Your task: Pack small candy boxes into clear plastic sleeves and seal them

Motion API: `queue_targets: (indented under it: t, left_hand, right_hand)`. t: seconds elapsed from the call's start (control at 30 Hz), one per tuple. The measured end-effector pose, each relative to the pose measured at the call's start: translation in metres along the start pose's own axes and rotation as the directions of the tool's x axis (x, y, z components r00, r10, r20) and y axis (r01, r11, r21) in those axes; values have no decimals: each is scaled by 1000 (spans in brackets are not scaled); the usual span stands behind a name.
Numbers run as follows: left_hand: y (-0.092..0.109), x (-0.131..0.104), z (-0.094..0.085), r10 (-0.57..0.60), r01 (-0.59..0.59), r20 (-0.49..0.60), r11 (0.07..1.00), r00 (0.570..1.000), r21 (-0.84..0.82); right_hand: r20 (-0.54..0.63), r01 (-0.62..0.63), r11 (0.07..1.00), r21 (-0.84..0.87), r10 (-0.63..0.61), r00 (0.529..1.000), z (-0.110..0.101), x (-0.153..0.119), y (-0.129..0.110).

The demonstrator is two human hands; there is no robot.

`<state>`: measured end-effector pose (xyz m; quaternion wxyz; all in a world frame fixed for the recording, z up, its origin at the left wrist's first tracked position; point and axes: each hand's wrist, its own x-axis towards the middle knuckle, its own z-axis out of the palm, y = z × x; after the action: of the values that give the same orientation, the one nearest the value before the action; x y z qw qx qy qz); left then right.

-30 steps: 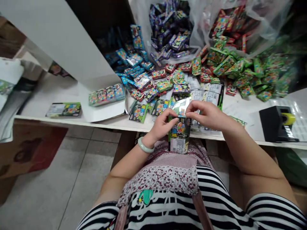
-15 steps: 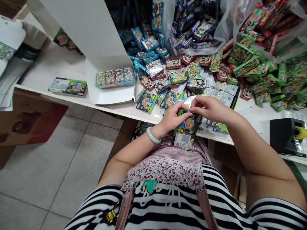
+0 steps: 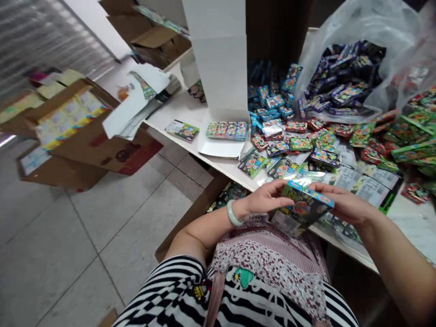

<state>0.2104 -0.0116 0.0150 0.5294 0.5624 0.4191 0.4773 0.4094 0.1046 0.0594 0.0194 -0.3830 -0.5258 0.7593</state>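
Between my two hands, over the table's front edge, is a black printed candy packet (image 3: 302, 210) with a bright blue strip along its top. My left hand (image 3: 267, 200), with a pale bangle at the wrist, grips its left side, thumb across the front. My right hand (image 3: 347, 204) holds the top right corner, its fingers partly hidden behind the packet. Just beyond lie several flat black-and-green packets (image 3: 282, 167) and small candy boxes (image 3: 299, 144). To the left, an open white carton (image 3: 221, 148) holds a row of small boxes (image 3: 227, 130).
Blue boxes (image 3: 274, 102) are heaped behind the carton. A clear plastic bag (image 3: 402, 27) holds purple boxes (image 3: 350, 81); green boxes (image 3: 415, 136) pile up at right. One packet (image 3: 183, 130) lies left of the carton. Cardboard boxes (image 3: 102, 150) stand on the floor at left.
The view has swung left, bringing in the floor cartons. My hands have moved apart from their pinch at the packet's top to its two sides, and its blue top strip now shows.
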Motion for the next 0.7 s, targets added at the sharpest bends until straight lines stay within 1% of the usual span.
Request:
queue_targets:
  t: [0.03,0.07,0.1,0.13,0.17,0.2,0.23,0.27,0.3,0.33,0.37,0.4,0.43,0.5,0.57,0.6,0.7]
  left_hand:
    - [13,-3,-13,50,-47,-50,997,997,68]
    - [27,-5,-31,121,-99,-128,982,984,164]
    - [42,-6,-52,210,-143,-226,950,951,279]
    - [56,-5,-76,322,-171,-341,898,883,405]
    - [66,-3,-102,440,-171,-432,828,787,533]
    - [74,2,-129,545,-144,-473,747,693,649]
    - [77,7,-156,607,-80,-467,660,643,747]
    - [75,14,-181,624,2,-440,575,646,818]
    - [70,22,-203,606,76,-405,494,685,866]
    - [61,29,-221,558,135,-368,414,744,900]
    - [51,35,-235,486,184,-344,346,803,920]
    - [39,40,-245,414,213,-327,299,850,930]
    - [26,43,-251,345,224,-310,269,886,937]
    - [6,44,-256,201,220,-266,225,943,949]
    - [-7,40,-259,81,219,-235,165,969,962]
    - [-9,37,-261,41,235,-242,124,970,964]
    - [-7,32,-278,17,321,-321,20,947,947]
  right_hand:
    - [-7,48,998,-36,-49,999,-2,-3,-1]
    - [-32,102,992,-74,-105,994,-5,-6,-1]
    - [-77,152,983,-106,-160,984,-8,-9,-1]
    - [-135,188,974,-130,-205,969,-11,-12,-1]
    - [-200,210,967,-143,-236,951,-14,-14,0]
    - [-260,221,965,-144,-252,932,-17,-16,1]
    - [-308,224,964,-140,-258,916,-18,-16,4]
    - [-341,222,965,-138,-256,905,-17,-16,7]
    - [-354,213,967,-143,-251,901,-15,-15,10]
    - [-351,203,967,-152,-245,904,-12,-14,13]
    - [-334,194,967,-162,-239,912,-7,-12,16]
    - [-309,189,967,-171,-235,922,-3,-11,19]
    - [-282,188,966,-178,-233,931,2,-10,21]
    - [-243,186,964,-189,-229,943,8,-10,26]
    - [-243,168,967,-191,-212,947,8,-14,30]
    - [-250,151,971,-186,-196,948,7,-16,32]
    - [-284,114,981,-158,-156,946,-2,-23,37]
